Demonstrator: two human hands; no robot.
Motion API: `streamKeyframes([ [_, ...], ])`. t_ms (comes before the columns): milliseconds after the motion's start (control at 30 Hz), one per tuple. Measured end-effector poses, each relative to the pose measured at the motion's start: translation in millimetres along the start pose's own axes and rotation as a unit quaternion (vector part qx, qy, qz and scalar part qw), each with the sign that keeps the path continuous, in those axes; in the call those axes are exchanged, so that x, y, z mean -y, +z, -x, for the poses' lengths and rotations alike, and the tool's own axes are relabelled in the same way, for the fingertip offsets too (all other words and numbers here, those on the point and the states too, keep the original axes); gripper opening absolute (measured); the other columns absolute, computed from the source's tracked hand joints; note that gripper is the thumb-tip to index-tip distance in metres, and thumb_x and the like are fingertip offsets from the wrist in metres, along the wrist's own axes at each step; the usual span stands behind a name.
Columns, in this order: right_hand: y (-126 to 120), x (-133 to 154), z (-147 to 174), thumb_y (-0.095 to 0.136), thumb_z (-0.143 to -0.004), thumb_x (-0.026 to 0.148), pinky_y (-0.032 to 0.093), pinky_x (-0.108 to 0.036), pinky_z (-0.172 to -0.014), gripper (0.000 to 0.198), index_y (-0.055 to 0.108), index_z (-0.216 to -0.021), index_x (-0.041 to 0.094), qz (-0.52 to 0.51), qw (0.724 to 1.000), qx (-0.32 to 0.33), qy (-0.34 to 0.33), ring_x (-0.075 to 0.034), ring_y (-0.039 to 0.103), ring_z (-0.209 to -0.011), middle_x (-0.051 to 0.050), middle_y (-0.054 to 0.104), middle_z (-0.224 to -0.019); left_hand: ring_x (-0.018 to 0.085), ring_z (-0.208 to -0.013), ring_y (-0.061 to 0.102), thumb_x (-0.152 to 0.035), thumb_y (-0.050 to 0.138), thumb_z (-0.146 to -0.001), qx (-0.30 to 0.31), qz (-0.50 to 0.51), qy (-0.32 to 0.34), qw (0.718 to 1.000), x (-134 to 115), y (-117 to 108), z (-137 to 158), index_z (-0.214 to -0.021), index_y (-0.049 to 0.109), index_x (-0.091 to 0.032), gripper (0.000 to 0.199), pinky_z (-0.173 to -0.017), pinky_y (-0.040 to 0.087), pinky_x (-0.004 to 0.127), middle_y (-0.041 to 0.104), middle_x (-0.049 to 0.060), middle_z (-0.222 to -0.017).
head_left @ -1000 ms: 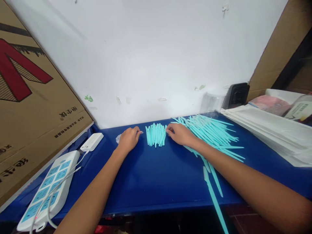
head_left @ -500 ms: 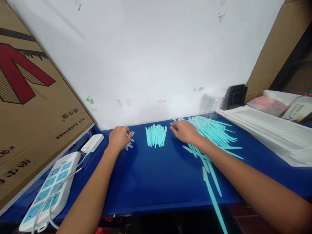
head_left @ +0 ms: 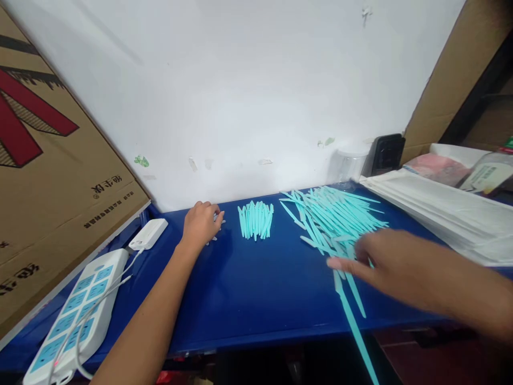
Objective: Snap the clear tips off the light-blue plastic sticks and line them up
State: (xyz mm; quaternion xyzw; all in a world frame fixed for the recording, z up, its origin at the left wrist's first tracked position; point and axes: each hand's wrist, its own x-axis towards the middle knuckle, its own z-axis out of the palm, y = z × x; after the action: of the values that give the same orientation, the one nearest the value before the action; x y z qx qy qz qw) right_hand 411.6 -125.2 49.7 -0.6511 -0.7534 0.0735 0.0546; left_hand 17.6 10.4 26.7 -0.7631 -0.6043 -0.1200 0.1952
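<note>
Where the right hand [head_left: 385, 262] hangs: over the near side of the loose turquoise sticks [head_left: 340, 209], closer to them than the left hand [head_left: 198, 222].
Right fingers: blurred, thumb spread from the other 4; I see nothing pinched.
Long stick [head_left: 354, 326]: just below that thumb, its long axis running out past the table [head_left: 260, 294].
Left fingers: curled by translucent pieces [head_left: 214, 239]; I can't tell if they pinch any.

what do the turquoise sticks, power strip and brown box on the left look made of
Turquoise sticks: probably plastic, smooth-looking; their matching shapes look molded. Power strip: likely hard plastic, judging by its smooth white shell. Brown box: apparently matte cardboard, from its tan, printed face.
</note>
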Motion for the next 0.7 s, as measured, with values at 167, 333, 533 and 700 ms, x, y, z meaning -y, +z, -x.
streamKeyframes([
  [167, 54, 6, 36, 0.059, -0.084, 0.079, 0.038, -0.039, -0.056, 0.054, 0.057, -0.073, 0.026, 0.026, 0.997, -0.02, 0.063, -0.029, 0.064, -0.061, -0.012, 0.069, -0.071, 0.03, -0.097, 0.061, -0.037, 0.053, -0.099, -0.007, 0.032, 0.008, 0.999, -4, 2, 1, -0.089, 0.072, -0.021, 0.027, -0.079, 0.047, 0.038, 0.071, 0.012, -0.093],
  [333, 57, 26, 23, 0.059, -0.098, 0.048, 0.041, -0.036, -0.061, 0.028, 0.058, -0.091, 0.021, 0.031, 0.995, 0.032, 0.084, -0.032, 0.074, -0.079, -0.014, 0.074, -0.085, 0.03, -0.094, 0.062, -0.037, 0.054, -0.099, -0.001, 0.042, 0.004, 0.999, -4, 2, 1, -0.087, 0.071, -0.021, 0.027, -0.075, 0.046, 0.037, 0.071, 0.012, -0.092],
  [533, 48, 43, 13, 0.044, -0.107, 0.033, 0.037, -0.035, -0.059, 0.024, 0.058, -0.107, 0.014, 0.04, 0.984, 0.107, 0.135, -0.033, 0.075, -0.087, -0.018, 0.075, -0.092, 0.029, -0.094, 0.062, -0.037, 0.053, -0.1, 0.006, 0.046, 0.005, 0.999, -6, 1, 2, -0.088, 0.071, -0.021, 0.027, -0.073, 0.045, 0.036, 0.072, 0.011, -0.094],
  [700, 59, 37, 15, 0.043, -0.108, 0.035, 0.031, -0.033, -0.054, 0.023, 0.055, -0.109, 0.015, 0.081, 0.989, 0.088, 0.089, -0.033, 0.076, -0.084, -0.015, 0.076, -0.09, 0.029, -0.093, 0.063, -0.038, 0.053, -0.1, 0.008, 0.054, 0.01, 0.998, -9, 1, 2, -0.089, 0.072, -0.021, 0.028, -0.074, 0.046, 0.037, 0.072, 0.011, -0.093],
])
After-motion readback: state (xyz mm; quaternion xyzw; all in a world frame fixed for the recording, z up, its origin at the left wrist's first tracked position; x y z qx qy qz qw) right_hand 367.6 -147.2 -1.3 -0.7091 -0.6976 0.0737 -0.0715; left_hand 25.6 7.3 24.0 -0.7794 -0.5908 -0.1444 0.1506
